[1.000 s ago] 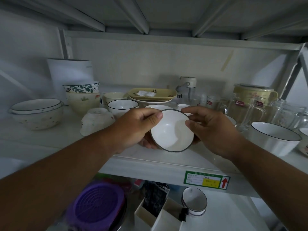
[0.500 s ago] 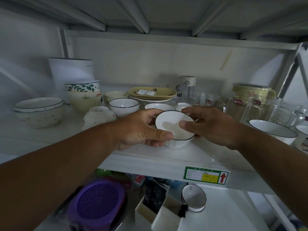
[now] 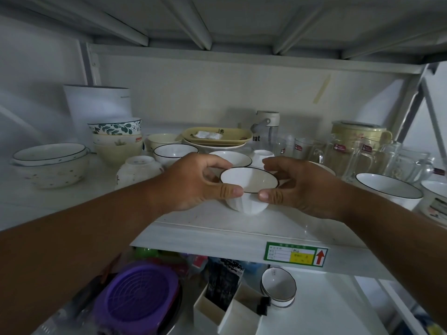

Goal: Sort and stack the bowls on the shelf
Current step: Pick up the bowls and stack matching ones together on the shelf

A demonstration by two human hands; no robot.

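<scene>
I hold the small white bowl [image 3: 249, 183] between both hands at the near edge of the shelf [image 3: 217, 221], upright, mouth up. My left hand [image 3: 193, 182] pinches its left rim with thumb and fingers; my right hand [image 3: 297, 187] pinches the right rim the same way. Its likely partner, the black-rimmed bowl [image 3: 175, 151], sits farther back and to the left, nearer my left hand, so I judge the carry goes up and left.
</scene>
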